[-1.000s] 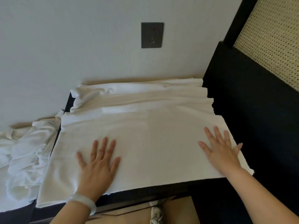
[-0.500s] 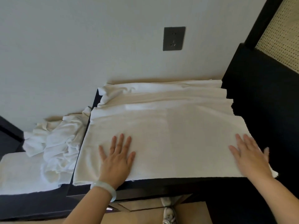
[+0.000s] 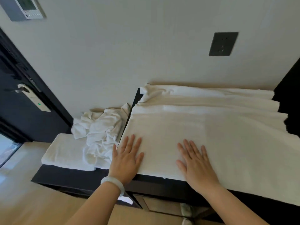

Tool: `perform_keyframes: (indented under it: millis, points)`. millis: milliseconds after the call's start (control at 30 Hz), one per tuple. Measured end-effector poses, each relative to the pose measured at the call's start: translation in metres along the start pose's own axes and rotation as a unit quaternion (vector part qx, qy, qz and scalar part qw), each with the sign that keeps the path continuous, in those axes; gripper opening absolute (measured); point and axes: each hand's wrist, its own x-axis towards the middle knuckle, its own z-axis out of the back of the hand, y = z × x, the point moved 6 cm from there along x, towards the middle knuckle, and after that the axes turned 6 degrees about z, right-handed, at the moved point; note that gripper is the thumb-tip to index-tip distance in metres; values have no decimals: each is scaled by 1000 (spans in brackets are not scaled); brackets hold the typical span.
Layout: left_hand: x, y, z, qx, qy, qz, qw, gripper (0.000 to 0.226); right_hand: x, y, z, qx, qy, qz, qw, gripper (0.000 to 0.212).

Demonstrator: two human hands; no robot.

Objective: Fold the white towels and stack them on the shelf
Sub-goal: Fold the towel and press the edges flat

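From my remote seat I see both hands lying flat on the big white towel [image 3: 235,143], which is spread across the top of a dark cabinet [image 3: 162,184] against the wall [image 3: 129,54]. The left hand [image 3: 125,157] rests palm down at the towel's near left corner. Its fingers are straight and slightly spread, the thumb reaches over the left edge, and the heel of the palm sits over the front edge. The right hand [image 3: 197,164] is also palm down with straight, spread fingers, pressing the cloth near the front edge, a little apart from the left hand. Neither hand grips anything; both are simply laid open on the fabric. A pale bracelet [image 3: 113,184] circles the left wrist.

The far part of the towel bunches into long folds along the wall, and its right end runs toward the dark panel [image 3: 289,95] on that side.

To the left a lower dark bench [image 3: 69,176] carries a folded white towel [image 3: 65,153]. A crumpled heap of white towels [image 3: 100,132] lies partly on top of it, touching the cabinet's side.

On the wall I see a dark socket plate [image 3: 223,43] above the towel and a grey control panel [image 3: 24,7] at the upper left. A dark door [image 3: 19,120] with a metal handle [image 3: 21,90] stands at the left, and there is light wooden floor [image 3: 32,200] below.
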Motion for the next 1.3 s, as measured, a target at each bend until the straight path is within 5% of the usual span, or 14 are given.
perform_keyframes:
  millis: [233,333,400,467,533,800,867,1033,1133,1200,1300]
  points:
    - [-20,-21,29,-24,27,61,997,59,1,1,10,57,3,-12,998,64]
    - [-55,-62,45,-289,-5,102,952,46,-4,-7,25,305,-54,-87,947,59]
    - [-76,-81,38,-494,87,212,838,36,-16,-14,31,413,-92,-134,896,57]
    - [-90,-94,27,-645,185,321,669,30,-27,-11,30,346,-68,-121,928,61]
    - [-94,-91,27,-723,208,370,545,29,-31,-8,20,239,-25,-90,967,69]
    - [-87,-43,27,-864,189,397,245,63,-27,-8,4,106,50,-55,992,88]
    - [-76,-53,25,-870,188,391,233,57,-27,-9,4,102,57,-60,991,87]
    - [-48,-72,26,-853,191,387,294,34,-26,-7,13,145,79,-61,984,97]
    - [-35,-74,37,-871,180,370,271,26,-27,-5,16,164,117,-34,979,103]
    - [-30,-74,49,-886,170,355,245,28,-29,-7,23,167,126,-10,978,93]
    - [-31,-72,68,-906,145,329,226,35,-28,-30,54,317,76,-37,944,54]
